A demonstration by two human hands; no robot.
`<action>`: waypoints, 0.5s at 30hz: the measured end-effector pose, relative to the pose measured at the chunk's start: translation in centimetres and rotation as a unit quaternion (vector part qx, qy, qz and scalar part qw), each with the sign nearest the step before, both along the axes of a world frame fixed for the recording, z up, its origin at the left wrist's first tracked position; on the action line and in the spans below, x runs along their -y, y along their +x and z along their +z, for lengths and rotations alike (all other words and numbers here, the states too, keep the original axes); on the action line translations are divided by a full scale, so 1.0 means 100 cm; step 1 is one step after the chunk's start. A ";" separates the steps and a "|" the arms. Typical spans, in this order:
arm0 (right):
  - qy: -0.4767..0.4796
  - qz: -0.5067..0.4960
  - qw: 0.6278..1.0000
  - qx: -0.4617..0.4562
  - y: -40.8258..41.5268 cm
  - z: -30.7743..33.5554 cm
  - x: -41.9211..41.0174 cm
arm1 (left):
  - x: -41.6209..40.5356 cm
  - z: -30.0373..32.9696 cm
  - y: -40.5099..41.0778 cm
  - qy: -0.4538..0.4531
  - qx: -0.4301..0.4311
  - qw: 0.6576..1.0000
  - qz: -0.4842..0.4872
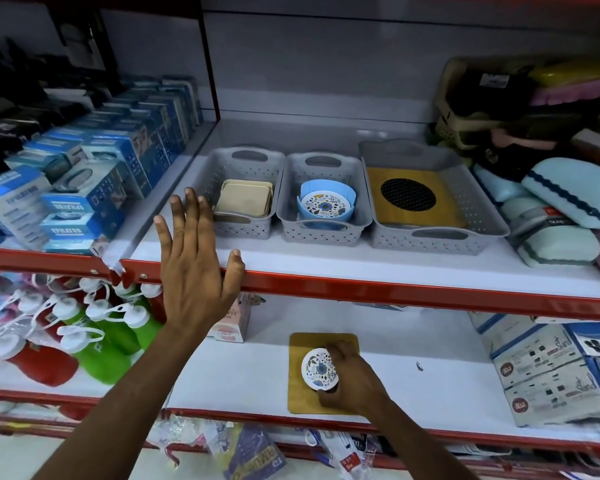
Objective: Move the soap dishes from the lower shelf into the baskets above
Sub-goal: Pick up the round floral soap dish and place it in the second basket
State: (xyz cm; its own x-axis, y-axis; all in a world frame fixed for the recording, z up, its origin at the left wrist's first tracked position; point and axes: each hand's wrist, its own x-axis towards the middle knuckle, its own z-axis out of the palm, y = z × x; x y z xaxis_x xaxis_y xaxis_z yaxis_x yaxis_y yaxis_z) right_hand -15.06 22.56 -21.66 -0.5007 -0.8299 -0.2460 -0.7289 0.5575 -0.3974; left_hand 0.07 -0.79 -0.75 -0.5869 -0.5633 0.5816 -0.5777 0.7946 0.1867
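On the lower shelf my right hand (pixel 349 379) grips a round floral soap dish (pixel 318 368) that sits on a flat bamboo soap dish (pixel 303 400). My left hand (pixel 194 261) rests open on the red front edge of the upper shelf. Three grey baskets stand above. The left basket (pixel 238 230) holds beige square dishes (pixel 245 199). The middle basket (pixel 321 233) holds blue round dishes topped by a floral one (pixel 324 204). The large right basket (pixel 440 242) holds a bamboo dish with a black mesh circle (pixel 413 195).
Blue boxed products (pixel 94 188) fill the upper shelf to the left. Light blue cases (pixel 561 202) lie to the right of the baskets. Below, red and green bottles (pixel 94 334) stand at the left and printed boxes (pixel 551 372) at the right.
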 end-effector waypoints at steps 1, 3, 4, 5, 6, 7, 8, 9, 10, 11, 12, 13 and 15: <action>-0.029 -0.008 1.000 0.003 0.003 0.005 -0.001 | 0.000 0.000 0.000 0.000 0.001 1.000 0.000; -0.110 -0.017 0.994 -0.007 0.009 0.022 -0.004 | 0.000 0.001 0.001 0.001 0.001 1.000 0.000; -0.157 -0.016 0.987 -0.021 0.012 0.034 -0.006 | 0.000 0.001 0.001 0.002 -0.001 1.000 0.001; -0.207 -0.010 0.978 -0.038 0.016 0.047 -0.007 | 0.000 0.001 0.001 0.003 -0.002 1.000 0.001; -0.252 -0.001 0.966 -0.055 0.019 0.062 -0.008 | 0.000 0.001 0.001 0.003 -0.003 1.000 0.000; -0.290 0.009 0.954 -0.071 0.023 0.077 -0.010 | 0.000 0.001 0.001 0.003 -0.005 1.000 -0.002; -0.321 0.019 0.943 -0.086 0.026 0.094 -0.011 | 0.000 0.001 0.002 0.003 -0.006 1.000 -0.004; -0.348 0.029 0.932 -0.101 0.030 0.111 -0.012 | 0.000 0.001 0.001 0.003 -0.009 1.000 -0.007; -0.372 0.038 0.920 -0.117 0.034 0.127 -0.012 | -0.001 0.001 0.002 0.002 -0.012 1.000 -0.010; -0.393 0.045 0.909 -0.132 0.038 0.141 -0.013 | -0.001 0.000 0.002 0.003 -0.015 1.000 -0.012; -0.409 0.049 0.900 -0.144 0.042 0.154 -0.013 | -0.001 0.000 0.002 0.003 -0.017 1.000 -0.015; -0.422 0.049 0.893 -0.150 0.045 0.167 -0.012 | -0.001 0.000 0.002 0.004 -0.017 1.000 -0.016; -0.442 0.031 0.884 -0.150 0.047 0.189 -0.007 | -0.001 0.000 0.002 0.005 -0.015 1.000 -0.014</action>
State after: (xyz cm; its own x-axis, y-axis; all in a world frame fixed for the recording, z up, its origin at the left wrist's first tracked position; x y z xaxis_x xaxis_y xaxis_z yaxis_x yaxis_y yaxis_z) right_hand -10.34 23.27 -2.77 -0.3797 -0.6595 0.6487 -0.8938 0.0805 -0.4412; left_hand 0.29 -0.69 -0.72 -0.5849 -0.5525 0.5939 -0.5496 0.8084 0.2108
